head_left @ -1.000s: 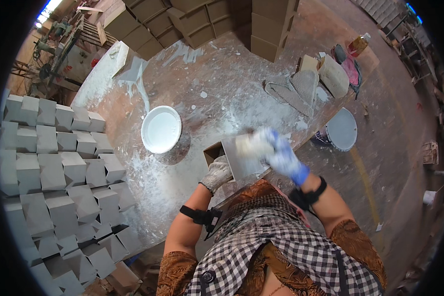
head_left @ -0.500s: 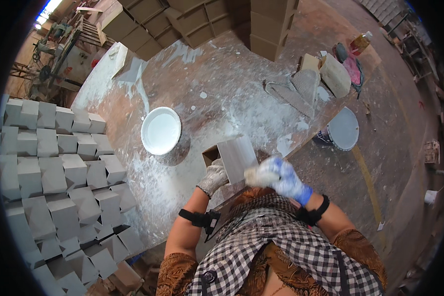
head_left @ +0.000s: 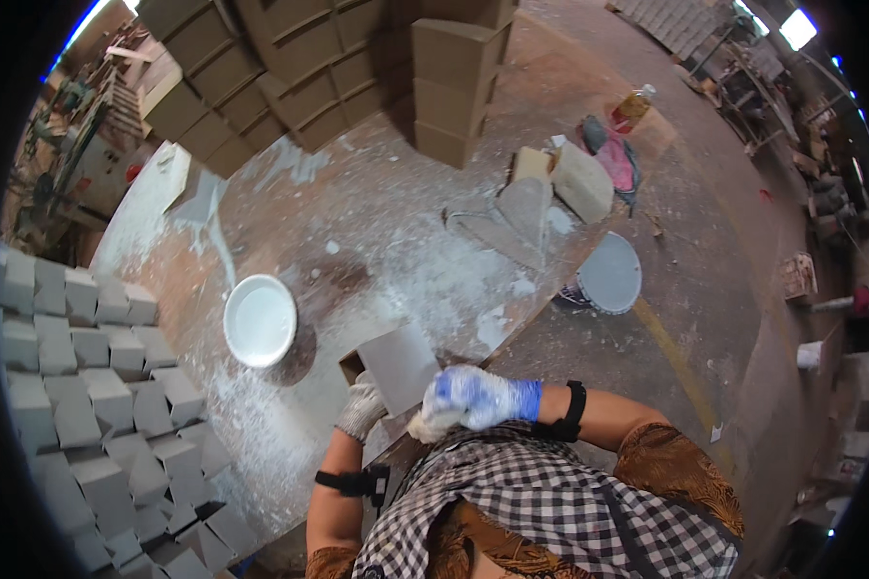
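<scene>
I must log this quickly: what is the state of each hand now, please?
Left hand: closed on the edge of the grey block, steadying it.
Right hand: closed around a pale sponge-like pad by the block's near edge.

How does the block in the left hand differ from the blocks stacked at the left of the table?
The held block is tilted on edge, gripped by the left hand; the stacked blocks lie flat in rows, untouched. The held block has the right hand pressing a pale wad at its near edge; the stacked ones have nothing on them. Both are grey, square-cornered blocks coated in white.
</scene>
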### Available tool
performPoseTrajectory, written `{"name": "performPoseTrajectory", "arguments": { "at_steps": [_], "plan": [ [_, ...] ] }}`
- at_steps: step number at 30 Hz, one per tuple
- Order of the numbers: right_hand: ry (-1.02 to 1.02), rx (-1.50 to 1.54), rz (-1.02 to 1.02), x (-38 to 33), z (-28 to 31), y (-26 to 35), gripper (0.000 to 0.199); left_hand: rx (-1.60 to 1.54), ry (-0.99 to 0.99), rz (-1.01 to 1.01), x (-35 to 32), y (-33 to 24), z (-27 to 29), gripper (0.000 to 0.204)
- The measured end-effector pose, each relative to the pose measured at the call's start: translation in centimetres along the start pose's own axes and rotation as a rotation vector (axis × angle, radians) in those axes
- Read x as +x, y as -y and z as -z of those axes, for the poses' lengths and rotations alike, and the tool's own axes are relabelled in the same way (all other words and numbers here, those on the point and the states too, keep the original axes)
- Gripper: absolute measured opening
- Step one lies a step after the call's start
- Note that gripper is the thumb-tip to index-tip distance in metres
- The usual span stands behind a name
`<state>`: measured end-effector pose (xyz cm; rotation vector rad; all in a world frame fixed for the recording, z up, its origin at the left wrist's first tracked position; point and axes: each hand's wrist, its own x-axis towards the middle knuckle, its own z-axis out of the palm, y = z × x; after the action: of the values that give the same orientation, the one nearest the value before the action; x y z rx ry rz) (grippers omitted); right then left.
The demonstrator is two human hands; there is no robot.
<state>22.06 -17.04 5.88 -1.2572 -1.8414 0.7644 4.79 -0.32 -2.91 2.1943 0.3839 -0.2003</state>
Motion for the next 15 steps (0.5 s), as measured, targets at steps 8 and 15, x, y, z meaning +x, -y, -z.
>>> {"name": "performPoseTrajectory", "arguments": {
  "at_steps": [8,15],
  "plan": [
    [-0.59,-0.024,-0.539,3.9,4.8,-19.1,0.029,0.205,-0.139,0.025,-2.4,-0.5,1.1,0.033],
    [-0.379,-0.235,-0.749,6.2,9.9,-16.9,0.045,-0.417,-0.251,0.32,-5.8,7.2,-0.3,0.024]
  ]
}}
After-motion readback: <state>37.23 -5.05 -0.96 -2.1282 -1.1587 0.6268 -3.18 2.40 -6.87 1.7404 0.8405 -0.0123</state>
